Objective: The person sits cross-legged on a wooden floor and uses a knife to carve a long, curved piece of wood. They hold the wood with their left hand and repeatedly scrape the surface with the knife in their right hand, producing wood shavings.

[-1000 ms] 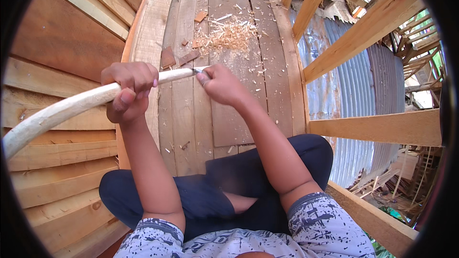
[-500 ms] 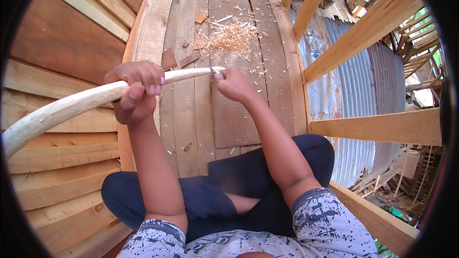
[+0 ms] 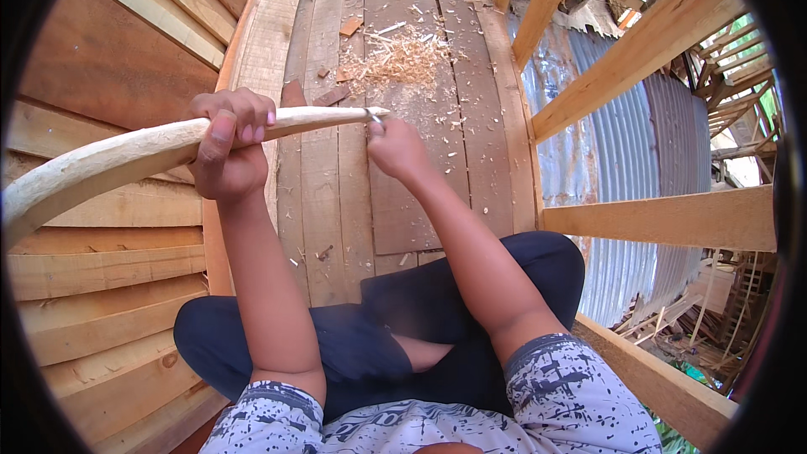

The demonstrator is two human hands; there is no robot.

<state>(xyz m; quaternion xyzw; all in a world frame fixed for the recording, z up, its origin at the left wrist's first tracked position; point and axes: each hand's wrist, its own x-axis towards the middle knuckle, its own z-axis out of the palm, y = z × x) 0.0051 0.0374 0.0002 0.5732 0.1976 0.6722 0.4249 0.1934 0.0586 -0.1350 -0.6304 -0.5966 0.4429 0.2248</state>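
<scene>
A peeled wooden pole [image 3: 109,158], pale and faintly faceted, is held up above the plank floor [image 3: 357,193], spanning the view from the nine o'clock edge to just short of twelve o'clock. The left hand [image 3: 231,147] is wrapped round its middle stretch, fingers curled over the top and thumb folded along the near side. The right hand [image 3: 399,147] is closed in a fist beside the slender end, gripping a small metal blade [image 3: 372,115] whose handle is hidden by the fingers; the blade lies across the wood and seems to touch it.

The pole's long axis is bowed: from the nine o'clock edge it climbs toward two o'clock, then flattens past the left hand so that its tapered tip points to three o'clock. The other end runs out of view and looks thicker, perhaps partly because it is nearer the camera.

It should handle as stiff, solid wood of moderate weight, probably heavier toward the thick end, with a bare surface that may be a little slick. The thin tip is likely the weakest part. A firm wrap around the middle, clear of the blade, seems the best hold. Wood shavings [image 3: 408,63] lie on the boards toward twelve o'clock.
</scene>
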